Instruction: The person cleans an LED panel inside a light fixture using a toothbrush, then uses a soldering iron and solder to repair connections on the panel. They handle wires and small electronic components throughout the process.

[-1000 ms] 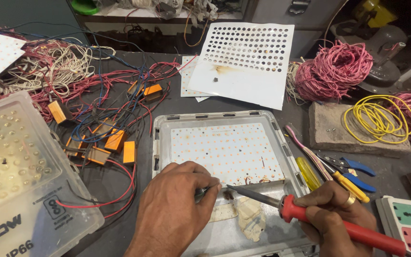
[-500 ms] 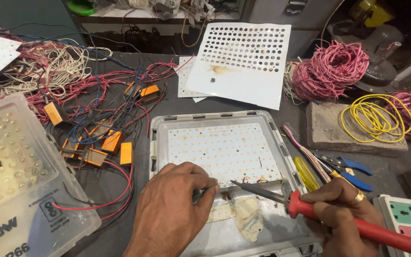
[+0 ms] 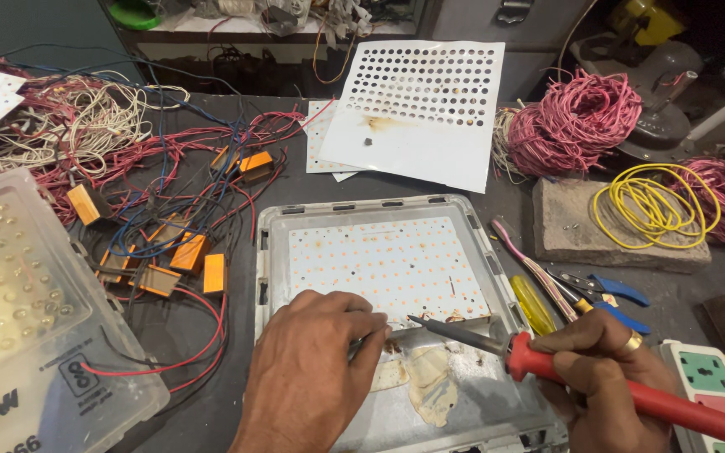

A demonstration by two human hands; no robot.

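Dark workbench (image 3: 211, 335), evenly lit; along its far edge a shelf unit (image 3: 237, 25), perhaps a grey cabinet (image 3: 497, 33) beside.

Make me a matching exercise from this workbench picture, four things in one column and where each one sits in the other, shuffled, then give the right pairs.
Things:
1. soldering iron
2. yellow wire coil
3. perforated white sheet
4. orange components

Places:
A. on the grey block at the right
B. among tangled red and blue wires, left of the metal tray
C. in the right hand
D. on the table beyond the tray

Pairs: 1-C, 2-A, 3-D, 4-B
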